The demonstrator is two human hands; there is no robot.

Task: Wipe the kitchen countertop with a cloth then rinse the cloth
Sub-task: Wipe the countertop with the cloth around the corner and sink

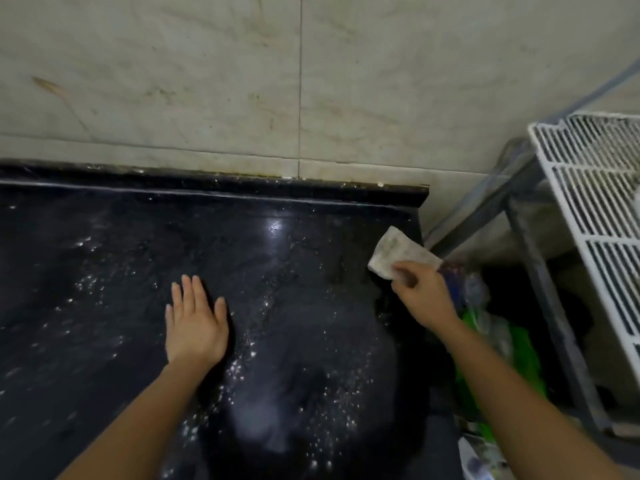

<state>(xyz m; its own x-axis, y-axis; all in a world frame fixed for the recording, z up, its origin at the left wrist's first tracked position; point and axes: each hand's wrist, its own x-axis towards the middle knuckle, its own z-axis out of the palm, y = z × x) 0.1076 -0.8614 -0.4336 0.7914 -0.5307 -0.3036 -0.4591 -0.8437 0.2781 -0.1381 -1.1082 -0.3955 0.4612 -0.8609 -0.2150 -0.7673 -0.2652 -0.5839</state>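
The black speckled countertop point(121, 265) fills the lower left and glistens with wet streaks and droplets. My left hand point(195, 323) lies flat on it near the middle, fingers straight and pointing toward the wall. My right hand point(424, 294) pinches a folded, dingy white cloth point(398, 252) by its near edge, at the counter's right end. The cloth sticks out toward the back corner, and whether it touches the surface I cannot tell.
A tiled wall point(207, 81) rises behind a low black backsplash point(242, 187). Past the counter's right edge stands a metal rack point(540, 258) with a white wire shelf point(595, 188). Green and clear plastic bags point(502, 344) lie below.
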